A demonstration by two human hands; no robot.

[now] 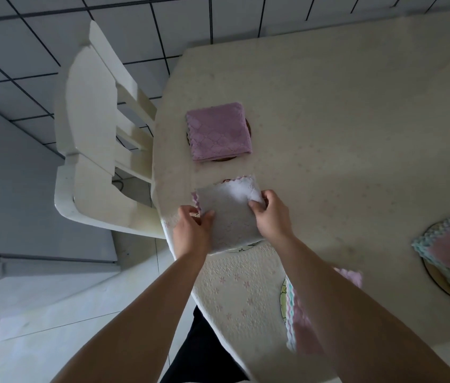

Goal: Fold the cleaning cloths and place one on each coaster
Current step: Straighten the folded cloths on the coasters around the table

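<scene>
Our left hand [193, 222] pinches the near-left edge of a white cleaning cloth [229, 214] at the table [342, 120] edge, forearm reaching up from below. Our right hand [270, 214] grips its far-right corner, fingers curled. A coaster [241, 247] peeks from beneath it. Beyond lies a folded purple cloth [218, 131]. We read no writing anywhere.

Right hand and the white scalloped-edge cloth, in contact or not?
Touching. The head view shows the right hand with its fingertips curled over the right edge of the white scalloped-edge cloth, pinching it, with no gap visible.
</scene>
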